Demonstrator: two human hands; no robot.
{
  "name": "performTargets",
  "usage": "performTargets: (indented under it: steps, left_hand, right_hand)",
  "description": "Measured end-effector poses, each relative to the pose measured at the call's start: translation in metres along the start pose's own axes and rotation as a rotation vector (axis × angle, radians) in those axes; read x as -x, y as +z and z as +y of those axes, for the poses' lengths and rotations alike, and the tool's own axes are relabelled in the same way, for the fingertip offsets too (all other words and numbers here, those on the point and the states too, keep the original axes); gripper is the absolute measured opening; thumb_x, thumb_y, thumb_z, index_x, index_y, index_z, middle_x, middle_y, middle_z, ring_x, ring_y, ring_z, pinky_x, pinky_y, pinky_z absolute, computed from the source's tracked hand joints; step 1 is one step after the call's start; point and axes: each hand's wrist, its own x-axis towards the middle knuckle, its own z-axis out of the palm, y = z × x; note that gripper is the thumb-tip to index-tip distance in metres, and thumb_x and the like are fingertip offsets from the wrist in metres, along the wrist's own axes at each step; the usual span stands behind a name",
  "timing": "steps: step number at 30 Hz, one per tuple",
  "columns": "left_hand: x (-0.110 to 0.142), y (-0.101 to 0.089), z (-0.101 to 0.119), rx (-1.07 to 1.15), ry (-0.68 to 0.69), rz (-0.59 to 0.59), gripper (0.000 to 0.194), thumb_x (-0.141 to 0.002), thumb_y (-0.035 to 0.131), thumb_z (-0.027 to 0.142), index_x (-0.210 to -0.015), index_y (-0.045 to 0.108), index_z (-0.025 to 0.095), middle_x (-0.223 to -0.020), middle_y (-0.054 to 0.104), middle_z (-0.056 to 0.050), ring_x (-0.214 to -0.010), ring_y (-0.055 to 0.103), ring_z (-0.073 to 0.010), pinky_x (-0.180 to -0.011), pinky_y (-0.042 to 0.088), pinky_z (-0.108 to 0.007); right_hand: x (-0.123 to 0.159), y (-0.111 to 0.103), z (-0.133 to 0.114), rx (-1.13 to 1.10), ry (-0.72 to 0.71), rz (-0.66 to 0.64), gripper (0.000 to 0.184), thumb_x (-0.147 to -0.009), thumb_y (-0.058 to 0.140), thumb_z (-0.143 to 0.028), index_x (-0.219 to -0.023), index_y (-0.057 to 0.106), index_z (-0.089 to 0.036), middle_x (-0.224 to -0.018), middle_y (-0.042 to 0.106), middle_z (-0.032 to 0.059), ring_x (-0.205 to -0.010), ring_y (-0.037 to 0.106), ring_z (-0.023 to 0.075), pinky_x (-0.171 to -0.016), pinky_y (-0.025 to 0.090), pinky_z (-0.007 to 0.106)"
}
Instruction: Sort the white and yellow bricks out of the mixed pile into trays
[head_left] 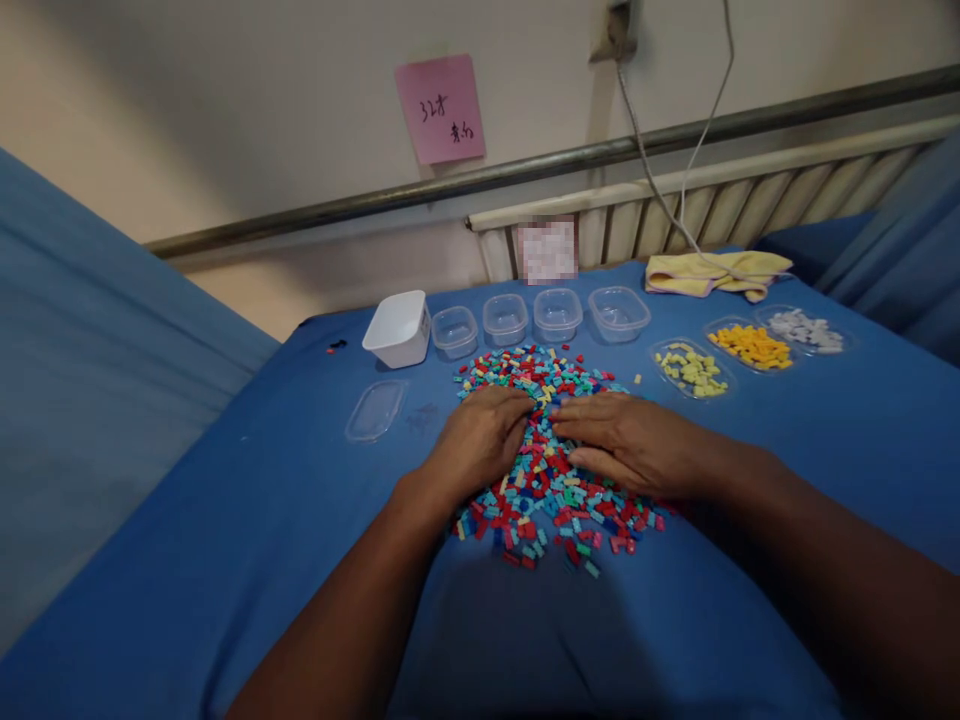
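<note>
A spread-out pile of small building bricks (551,490), in red, blue, teal, green and pale yellow, lies on the blue cloth in front of me. My left hand (484,440) rests on the pile's left side, its fingers pointing right and the thumb apart from them. From the right, my right hand (630,440) lies over the bricks with its fingers stretched out and spread. A narrow gap of bricks shows between the two sets of fingertips. I see nothing gripped in either hand, though the bricks under both palms are hidden.
Behind the pile stand a white tub (397,330) and several clear containers (559,315). A clear lid (377,410) lies left. At right are lids with yellow (690,370), orange (752,347) and grey-white pieces (806,330). A yellow cloth (712,274) and cable (660,195) are behind.
</note>
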Motion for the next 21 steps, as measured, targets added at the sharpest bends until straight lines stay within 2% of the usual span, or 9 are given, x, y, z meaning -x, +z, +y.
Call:
performTargets:
  steps: [3,6,9,11,13,15,16,18,21]
  left_hand:
    - [0.000,-0.001,0.001,0.049,0.114,-0.024,0.029,-0.103,0.058,0.011,-0.124,0.077,0.014,-0.126,0.078,-0.008,-0.118,0.071,-0.0278,-0.109,0.055,-0.047]
    - [-0.001,-0.004,0.000,0.039,0.049,0.002,0.026,-0.096,0.058,0.007,-0.111,0.078,0.016,-0.109,0.079,-0.006,-0.105,0.073,-0.0273,-0.101,0.057,-0.047]
    - [-0.004,-0.001,-0.001,0.027,0.003,0.063,0.033,-0.099,0.055,0.008,-0.124,0.077,0.013,-0.124,0.078,-0.011,-0.115,0.072,-0.0305,-0.105,0.057,-0.050]
    - [-0.006,0.003,0.001,0.052,0.078,0.040,0.038,-0.103,0.054,0.010,-0.136,0.073,0.012,-0.139,0.074,-0.013,-0.127,0.070,-0.0319,-0.111,0.055,-0.052]
    - [-0.007,0.005,0.005,0.095,0.188,-0.040,0.037,-0.103,0.055,0.010,-0.136,0.073,0.013,-0.139,0.074,-0.012,-0.126,0.070,-0.0308,-0.111,0.056,-0.051]
    - [-0.006,0.003,0.009,0.118,0.240,-0.062,0.034,-0.102,0.057,0.010,-0.132,0.074,0.013,-0.132,0.077,-0.011,-0.120,0.073,-0.0299,-0.106,0.057,-0.050]
    - [-0.006,0.000,0.011,0.128,0.235,-0.026,0.034,-0.103,0.057,0.009,-0.132,0.074,0.013,-0.131,0.077,-0.011,-0.120,0.073,-0.0295,-0.106,0.057,-0.051]
    - [-0.004,-0.011,0.016,0.163,0.186,0.133,0.035,-0.104,0.056,0.008,-0.134,0.073,0.014,-0.133,0.076,-0.012,-0.122,0.072,-0.0281,-0.108,0.057,-0.050]
    - [-0.001,-0.033,0.035,0.307,0.107,0.377,0.032,-0.101,0.051,0.002,-0.119,0.074,0.015,-0.117,0.077,-0.009,-0.111,0.073,-0.0201,-0.100,0.058,-0.038]
  right_hand:
    - [-0.001,-0.004,-0.003,-0.030,0.008,-0.038,0.038,-0.116,0.050,-0.044,-0.122,0.079,-0.021,-0.120,0.082,0.0125,-0.112,0.076,0.0278,-0.101,0.055,0.043]
    - [0.000,-0.009,0.000,-0.002,0.052,0.015,0.039,-0.116,0.051,-0.045,-0.111,0.080,-0.019,-0.105,0.082,0.0117,-0.100,0.075,0.0265,-0.093,0.054,0.041]
    - [0.002,-0.004,0.008,0.062,0.092,0.077,0.038,-0.117,0.048,-0.040,-0.110,0.079,-0.018,-0.106,0.082,0.0115,-0.101,0.075,0.0264,-0.094,0.053,0.041]
    - [0.005,0.001,0.014,0.097,0.129,0.103,0.036,-0.116,0.048,-0.037,-0.114,0.079,-0.019,-0.109,0.083,0.0112,-0.102,0.076,0.0266,-0.093,0.054,0.041]
    - [0.007,0.005,0.019,0.123,0.174,0.123,0.034,-0.116,0.049,-0.035,-0.116,0.079,-0.019,-0.109,0.083,0.0110,-0.100,0.077,0.0270,-0.090,0.055,0.040]
    - [0.010,0.007,0.024,0.137,0.214,0.142,0.032,-0.115,0.051,-0.035,-0.115,0.080,-0.020,-0.108,0.083,0.0109,-0.098,0.077,0.0273,-0.088,0.056,0.040]
    - [0.011,0.008,0.026,0.140,0.229,0.155,0.031,-0.114,0.052,-0.035,-0.116,0.080,-0.020,-0.108,0.084,0.0111,-0.098,0.077,0.0274,-0.088,0.056,0.040]
    - [0.012,0.009,0.029,0.139,0.254,0.186,0.029,-0.113,0.055,-0.034,-0.119,0.080,-0.020,-0.111,0.084,0.0118,-0.100,0.078,0.0277,-0.088,0.057,0.040]
    - [0.014,0.012,0.032,0.113,0.284,0.231,0.026,-0.110,0.060,-0.032,-0.121,0.081,-0.020,-0.115,0.084,0.0126,-0.104,0.079,0.0288,-0.091,0.058,0.041]
